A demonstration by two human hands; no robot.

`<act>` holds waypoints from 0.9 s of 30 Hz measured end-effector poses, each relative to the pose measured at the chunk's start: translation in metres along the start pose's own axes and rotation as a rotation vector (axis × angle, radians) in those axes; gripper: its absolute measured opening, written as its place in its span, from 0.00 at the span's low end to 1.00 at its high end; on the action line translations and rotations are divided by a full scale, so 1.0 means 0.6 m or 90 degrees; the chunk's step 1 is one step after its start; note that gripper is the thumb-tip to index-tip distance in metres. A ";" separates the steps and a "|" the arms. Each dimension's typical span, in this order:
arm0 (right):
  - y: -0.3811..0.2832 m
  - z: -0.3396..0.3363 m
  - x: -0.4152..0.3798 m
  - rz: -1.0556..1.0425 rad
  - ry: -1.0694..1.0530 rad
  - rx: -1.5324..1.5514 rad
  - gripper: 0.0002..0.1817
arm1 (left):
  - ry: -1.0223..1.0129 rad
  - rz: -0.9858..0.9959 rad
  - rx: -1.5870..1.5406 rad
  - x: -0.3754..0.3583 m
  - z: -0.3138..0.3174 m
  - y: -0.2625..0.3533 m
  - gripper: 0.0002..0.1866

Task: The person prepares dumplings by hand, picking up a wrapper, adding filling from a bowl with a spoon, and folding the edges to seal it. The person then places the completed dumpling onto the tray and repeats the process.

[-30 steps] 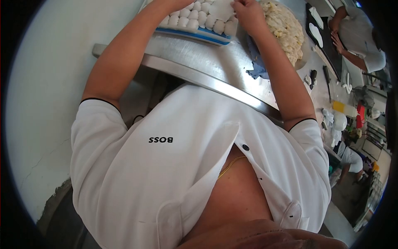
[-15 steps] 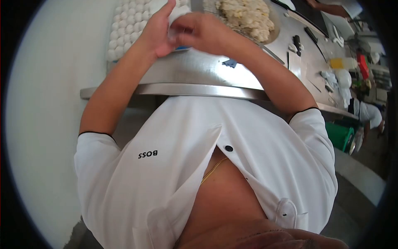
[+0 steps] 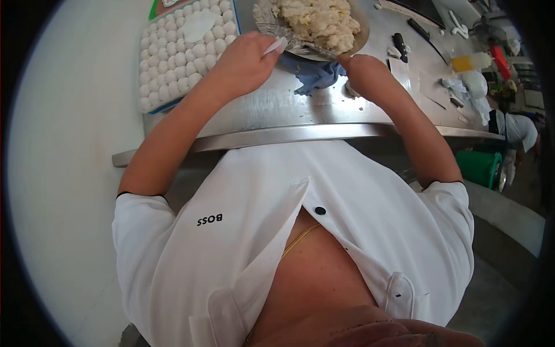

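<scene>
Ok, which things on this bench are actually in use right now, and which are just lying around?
In use: left hand, white wrapper, right hand, plate of filling, tray of dumplings.
Lying about: blue cloth, black knife, yellow bottle, green bin.

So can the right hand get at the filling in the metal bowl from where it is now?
Probably yes. The right hand sits at the near rim of the metal bowl, right beside the heap of filling. Nothing lies between them; the blue cloth sits lower on the counter, out of the way.

Bright, even daylight (heavy fisheye warping, dark vignetted corners).
</scene>
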State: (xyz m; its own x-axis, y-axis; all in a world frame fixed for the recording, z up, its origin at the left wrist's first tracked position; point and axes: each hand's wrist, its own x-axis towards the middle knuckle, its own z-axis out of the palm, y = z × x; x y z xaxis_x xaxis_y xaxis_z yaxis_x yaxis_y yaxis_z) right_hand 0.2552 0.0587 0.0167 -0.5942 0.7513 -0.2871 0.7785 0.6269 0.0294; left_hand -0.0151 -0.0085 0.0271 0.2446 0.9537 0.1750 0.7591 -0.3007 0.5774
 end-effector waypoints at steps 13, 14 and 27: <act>0.004 0.018 0.050 0.001 0.060 0.203 0.17 | 0.045 -0.378 -0.477 0.000 0.036 -0.036 0.20; 0.006 0.007 0.042 0.001 0.059 0.203 0.17 | 0.044 -0.386 -0.505 0.003 0.036 -0.030 0.21; 0.028 0.041 0.087 -0.024 0.057 0.208 0.19 | 0.006 -0.450 -0.578 -0.002 0.048 -0.046 0.18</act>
State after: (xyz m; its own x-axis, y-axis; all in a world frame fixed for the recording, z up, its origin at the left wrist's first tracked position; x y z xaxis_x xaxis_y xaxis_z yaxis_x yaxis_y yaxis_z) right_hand 0.2423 0.1037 -0.0211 -0.6274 0.7533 -0.1973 0.7711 0.5656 -0.2923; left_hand -0.0187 -0.0016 -0.0120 -0.0703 0.9081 -0.4129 0.0099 0.4146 0.9100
